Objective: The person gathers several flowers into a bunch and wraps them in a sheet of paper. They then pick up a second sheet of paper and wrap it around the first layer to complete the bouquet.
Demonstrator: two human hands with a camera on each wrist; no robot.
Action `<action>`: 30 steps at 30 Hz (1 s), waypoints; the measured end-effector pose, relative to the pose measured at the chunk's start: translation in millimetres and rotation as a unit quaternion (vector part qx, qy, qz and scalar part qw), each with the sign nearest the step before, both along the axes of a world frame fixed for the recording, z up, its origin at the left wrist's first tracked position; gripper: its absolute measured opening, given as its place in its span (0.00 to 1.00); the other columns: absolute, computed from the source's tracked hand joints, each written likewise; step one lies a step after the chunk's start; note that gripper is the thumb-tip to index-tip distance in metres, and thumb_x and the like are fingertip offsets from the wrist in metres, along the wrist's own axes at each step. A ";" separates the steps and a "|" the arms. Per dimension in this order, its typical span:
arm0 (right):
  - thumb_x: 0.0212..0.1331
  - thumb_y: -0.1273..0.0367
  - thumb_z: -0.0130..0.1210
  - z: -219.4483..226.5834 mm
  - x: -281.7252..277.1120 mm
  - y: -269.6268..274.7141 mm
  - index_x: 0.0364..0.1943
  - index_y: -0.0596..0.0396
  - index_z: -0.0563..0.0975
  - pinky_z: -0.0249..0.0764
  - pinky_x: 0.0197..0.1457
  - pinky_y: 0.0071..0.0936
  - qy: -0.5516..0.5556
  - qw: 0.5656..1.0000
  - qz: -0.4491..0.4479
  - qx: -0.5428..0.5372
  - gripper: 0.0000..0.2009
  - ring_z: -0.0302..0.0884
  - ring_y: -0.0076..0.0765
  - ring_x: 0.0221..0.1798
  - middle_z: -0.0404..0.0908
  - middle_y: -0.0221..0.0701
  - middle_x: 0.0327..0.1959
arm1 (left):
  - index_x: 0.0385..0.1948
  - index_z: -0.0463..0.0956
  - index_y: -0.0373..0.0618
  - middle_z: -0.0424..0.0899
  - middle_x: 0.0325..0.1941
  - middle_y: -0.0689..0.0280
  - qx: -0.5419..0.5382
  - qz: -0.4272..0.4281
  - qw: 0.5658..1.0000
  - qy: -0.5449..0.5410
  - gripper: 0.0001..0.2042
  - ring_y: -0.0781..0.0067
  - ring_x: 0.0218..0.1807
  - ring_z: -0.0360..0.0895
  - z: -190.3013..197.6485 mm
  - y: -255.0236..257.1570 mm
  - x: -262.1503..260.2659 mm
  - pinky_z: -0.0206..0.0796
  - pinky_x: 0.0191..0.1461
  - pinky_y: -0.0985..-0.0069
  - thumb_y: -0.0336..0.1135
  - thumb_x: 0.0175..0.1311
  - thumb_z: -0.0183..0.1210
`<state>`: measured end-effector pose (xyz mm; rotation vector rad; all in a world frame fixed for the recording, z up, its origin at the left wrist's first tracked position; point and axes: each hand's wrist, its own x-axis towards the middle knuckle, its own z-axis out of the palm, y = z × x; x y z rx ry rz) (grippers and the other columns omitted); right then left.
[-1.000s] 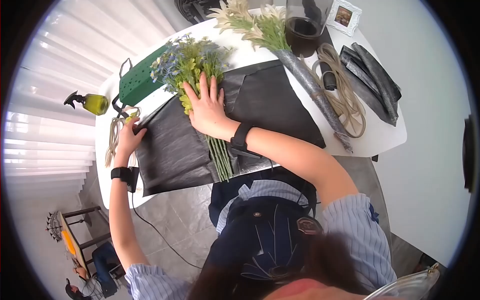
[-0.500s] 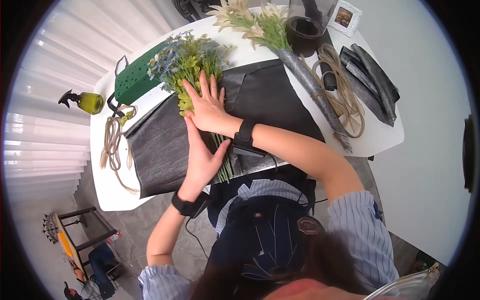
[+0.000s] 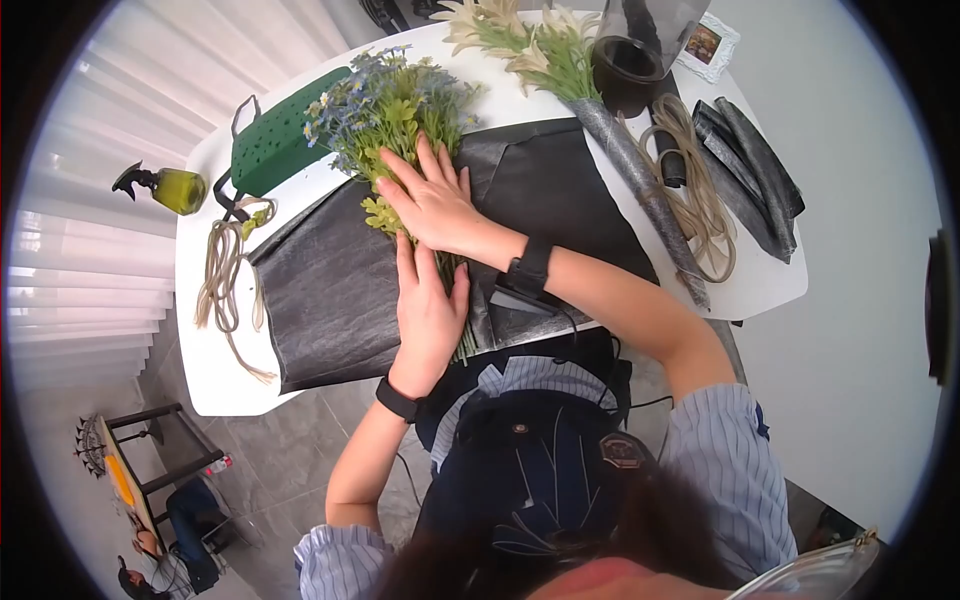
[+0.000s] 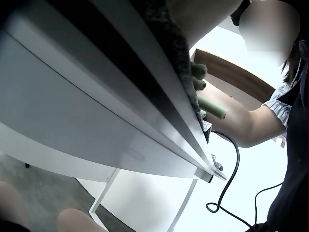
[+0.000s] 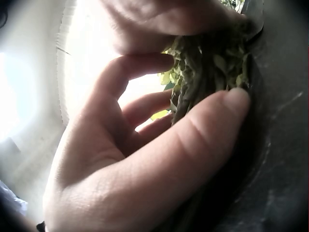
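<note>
A bunch of blue and yellow-green flowers (image 3: 395,105) lies across a sheet of black wrapping paper (image 3: 330,290) on the white table. My right hand (image 3: 437,205) rests flat over its leaves, fingers straight and spread. Just below, nearer the table's front edge, my left hand (image 3: 432,315) grips the stems. In the right wrist view, the left thumb (image 5: 203,135) and curled fingers close around the green stems (image 5: 207,72), with the right hand (image 5: 164,19) at the top. Cut stem ends (image 4: 212,107) stick out past the table edge in the left wrist view.
To the left are a green perforated block (image 3: 280,135), a spray bottle (image 3: 180,191) and loose twine (image 3: 222,285). A wrapped lily bunch (image 3: 640,180), coiled rope (image 3: 712,235), black rolls (image 3: 750,175), a dark pot (image 3: 627,75) and a picture frame (image 3: 708,46) stand right.
My left hand has moved right from the paper's left edge to the stems and now holds them. My right hand stays on the bunch, shifted slightly right and down in view.
</note>
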<state>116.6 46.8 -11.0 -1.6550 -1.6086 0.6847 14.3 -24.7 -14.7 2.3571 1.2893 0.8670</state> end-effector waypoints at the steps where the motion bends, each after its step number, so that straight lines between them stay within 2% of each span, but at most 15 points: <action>1: 0.60 0.50 0.40 3.9 3.7 -2.6 0.63 0.43 0.55 0.36 0.65 0.60 -0.010 1.000 0.000 0.005 0.28 0.34 0.65 0.68 0.39 0.53 0.67 | 0.53 0.58 0.37 0.57 0.56 0.34 0.004 0.001 1.000 0.022 0.25 0.35 0.52 0.65 1.2 -1.5 0.8 0.68 0.47 0.61 0.31 0.54 0.56; 3: 0.57 0.56 0.47 12.1 18.2 -21.5 0.60 0.49 0.59 0.47 0.63 0.54 0.036 0.991 -0.006 0.132 0.28 0.46 0.64 0.64 0.48 0.54 0.63 | 0.51 0.65 0.41 0.58 0.55 0.31 0.011 0.008 0.999 0.036 0.20 0.33 0.48 0.68 -1.0 -1.0 1.8 0.72 0.40 0.62 0.33 0.55 0.55; 4: 0.56 0.58 0.50 17.7 31.3 -32.2 0.59 0.51 0.60 0.53 0.62 0.51 0.057 0.979 -0.011 0.195 0.27 0.52 0.64 0.62 0.53 0.54 0.61 | 0.51 0.66 0.41 0.58 0.55 0.31 0.009 0.012 0.999 0.036 0.20 0.33 0.49 0.68 -0.4 -1.1 2.2 0.71 0.40 0.62 0.33 0.55 0.55; 6: 0.48 0.65 0.57 35.2 79.3 -55.7 0.53 0.56 0.65 0.64 0.53 0.41 -0.179 0.949 -0.132 0.224 0.26 0.63 0.57 0.53 0.64 0.49 0.52 | 0.52 0.66 0.41 0.58 0.56 0.31 0.003 0.023 0.999 0.033 0.21 0.33 0.49 0.68 1.7 -2.7 3.6 0.71 0.41 0.62 0.33 0.54 0.55; 8: 0.46 0.65 0.58 30.7 130.9 -70.9 0.50 0.55 0.67 0.66 0.47 0.41 -0.341 0.888 -0.244 0.189 0.24 0.65 0.51 0.49 0.66 0.45 0.47 | 0.52 0.67 0.42 0.58 0.56 0.33 0.006 0.028 0.999 0.036 0.21 0.35 0.49 0.69 1.6 -3.0 3.7 0.71 0.42 0.62 0.32 0.54 0.56; 10: 0.45 0.66 0.58 27.0 166.4 -80.0 0.49 0.56 0.67 0.68 0.46 0.39 -0.387 0.884 -0.263 0.019 0.25 0.69 0.51 0.46 0.71 0.45 0.43 | 0.53 0.67 0.44 0.59 0.56 0.35 0.005 0.036 0.998 0.044 0.21 0.37 0.48 0.70 0.4 -2.0 3.7 0.70 0.43 0.61 0.33 0.55 0.56; 13: 0.44 0.68 0.60 13.9 213.4 -74.7 0.51 0.56 0.67 0.70 0.43 0.32 -0.276 0.940 -0.200 -0.028 0.26 0.75 0.43 0.40 0.76 0.42 0.37 | 0.52 0.67 0.44 0.59 0.56 0.34 0.015 0.034 0.999 0.031 0.21 0.37 0.48 0.70 0.6 -1.7 3.5 0.70 0.42 0.61 0.33 0.54 0.56; 14: 0.44 0.68 0.60 17.0 222.4 -76.1 0.51 0.57 0.67 0.70 0.42 0.30 -0.160 0.966 -0.193 -0.058 0.26 0.76 0.39 0.38 0.77 0.40 0.35 | 0.52 0.67 0.44 0.60 0.56 0.34 0.014 0.034 0.999 0.028 0.21 0.37 0.48 0.70 1.1 -2.2 3.4 0.70 0.42 0.61 0.33 0.54 0.56; 16: 0.45 0.69 0.60 33.9 236.1 -77.3 0.52 0.59 0.66 0.70 0.42 0.25 0.075 0.976 -0.172 -0.113 0.27 0.77 0.33 0.35 0.78 0.37 0.32 | 0.52 0.67 0.43 0.59 0.56 0.33 0.005 0.031 0.999 0.034 0.21 0.35 0.50 0.68 1.9 -1.9 2.9 0.71 0.43 0.62 0.33 0.54 0.56; 17: 0.47 0.70 0.60 45.7 238.3 -77.3 0.52 0.61 0.67 0.70 0.44 0.21 0.178 0.956 -0.169 -0.159 0.25 0.75 0.24 0.39 0.77 0.33 0.36 | 0.52 0.66 0.42 0.58 0.56 0.32 0.001 0.028 0.999 0.036 0.22 0.35 0.51 0.67 1.9 -1.8 3.1 0.71 0.43 0.62 0.32 0.53 0.56; 20: 0.52 0.70 0.57 56.0 247.3 -79.2 0.51 0.62 0.67 0.69 0.46 0.18 0.323 0.920 -0.111 -0.190 0.22 0.73 0.21 0.41 0.76 0.29 0.40 | 0.52 0.66 0.42 0.58 0.56 0.32 0.009 0.028 0.999 0.041 0.22 0.35 0.51 0.67 1.4 -1.7 3.2 0.70 0.44 0.62 0.33 0.53 0.56; 21: 0.53 0.71 0.55 57.9 251.6 -80.3 0.49 0.60 0.69 0.68 0.49 0.18 0.340 0.912 -0.090 -0.209 0.18 0.72 0.21 0.45 0.74 0.29 0.44 | 0.52 0.66 0.42 0.58 0.56 0.32 0.006 0.032 0.999 0.044 0.22 0.35 0.51 0.67 0.7 -1.9 2.9 0.70 0.44 0.61 0.33 0.53 0.56; 24: 0.54 0.71 0.54 56.9 258.5 -83.7 0.46 0.61 0.70 0.71 0.49 0.23 0.445 0.870 -0.068 -0.201 0.15 0.74 0.25 0.43 0.76 0.31 0.42 | 0.52 0.67 0.42 0.59 0.56 0.32 0.003 0.031 0.998 0.045 0.22 0.35 0.51 0.67 -0.2 -1.5 2.8 0.70 0.44 0.61 0.33 0.53 0.56; 27: 0.56 0.71 0.53 57.2 261.4 -86.6 0.45 0.60 0.71 0.72 0.48 0.23 0.463 0.859 -0.099 -0.196 0.13 0.75 0.26 0.43 0.76 0.32 0.42 | 0.52 0.67 0.42 0.58 0.56 0.32 0.005 0.030 0.999 0.044 0.22 0.35 0.51 0.67 0.4 -1.5 2.8 0.70 0.44 0.61 0.33 0.53 0.56; 30: 0.55 0.71 0.54 58.7 269.8 -83.6 0.45 0.59 0.71 0.72 0.48 0.22 0.553 0.798 -0.047 -0.234 0.13 0.76 0.26 0.41 0.77 0.32 0.40 | 0.53 0.67 0.43 0.60 0.56 0.34 0.017 0.032 0.998 0.043 0.22 0.37 0.50 0.69 -0.8 -1.4 2.6 0.70 0.45 0.62 0.33 0.54 0.56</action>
